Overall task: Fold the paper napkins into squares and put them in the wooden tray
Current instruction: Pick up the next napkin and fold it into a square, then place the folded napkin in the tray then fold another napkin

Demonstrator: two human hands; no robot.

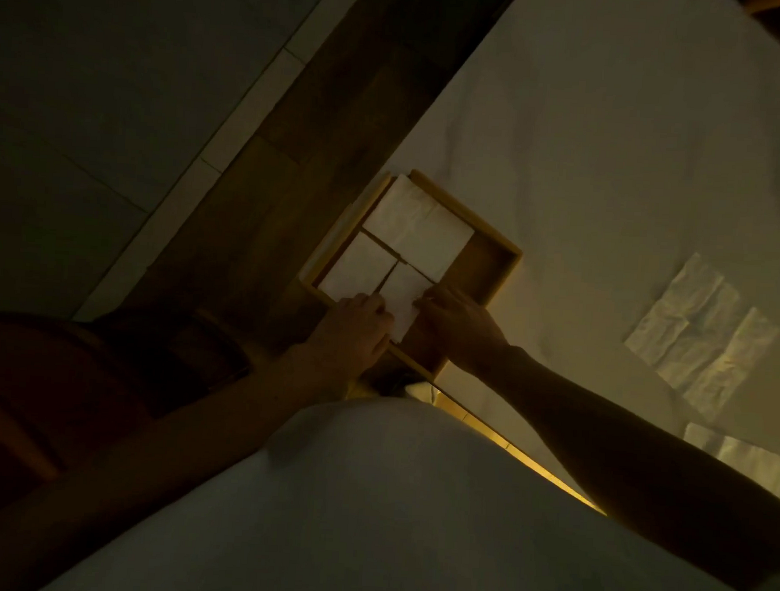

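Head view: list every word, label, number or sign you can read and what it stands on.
None can be read. No print shows on the tray, the folded napkins in it, the loose napkins on the cloth, or the left hand and right hand.
The picture is dim; fine print would be lost.

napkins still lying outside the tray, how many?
2: a creased white paper napkin flat on the white tablecloth right of the wooden tray, possibly two overlapping sheets; a second napkin lower right, by the near table edge.

White napkins (pixel 422 226), yellowish wooden tray (pixel 502 261), white tablecloth (pixel 616 149)
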